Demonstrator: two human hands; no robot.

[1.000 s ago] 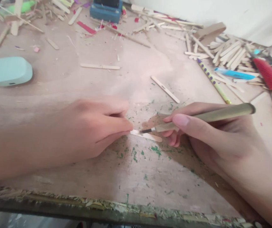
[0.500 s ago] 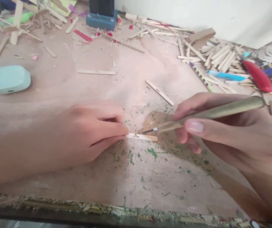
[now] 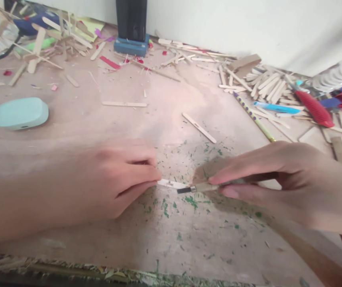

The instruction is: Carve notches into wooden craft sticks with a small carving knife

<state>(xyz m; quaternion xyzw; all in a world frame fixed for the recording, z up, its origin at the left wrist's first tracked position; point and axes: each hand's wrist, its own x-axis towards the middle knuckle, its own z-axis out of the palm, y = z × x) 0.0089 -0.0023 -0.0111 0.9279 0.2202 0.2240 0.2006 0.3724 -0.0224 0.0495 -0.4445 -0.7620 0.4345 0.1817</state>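
Pinched in the fingertips of my left hand (image 3: 129, 175) is one end of a small popsicle stick (image 3: 171, 183), held low over the tabletop. A shallow nick or dark mark shows on the stick's upper face. My right hand (image 3: 266, 187) grips a craft knife (image 3: 202, 187) by its pale wooden handle, mostly hidden by my fingers. The knife's short dark blade points left and lies over the near side of the stick; I cannot tell whether they touch. Green flecks (image 3: 191, 202) are scattered on the wood around both hands.
Beyond my hands lie two loose popsicle sticks (image 3: 199, 127). A mint-coloured case (image 3: 22, 113) sits at the left. Toward the back right are a stick pile (image 3: 268, 85), a dotted pencil (image 3: 253, 115), a blue pen (image 3: 276, 107) and a red-handled tool (image 3: 314, 108). A blue-based black block (image 3: 131, 46) stands behind.
My right hand has rolled over, so the knife handle lies lower and its blade has turned flatter, shifting to the stick's near side. My left hand keeps its pinch. The view has tilted up slightly.
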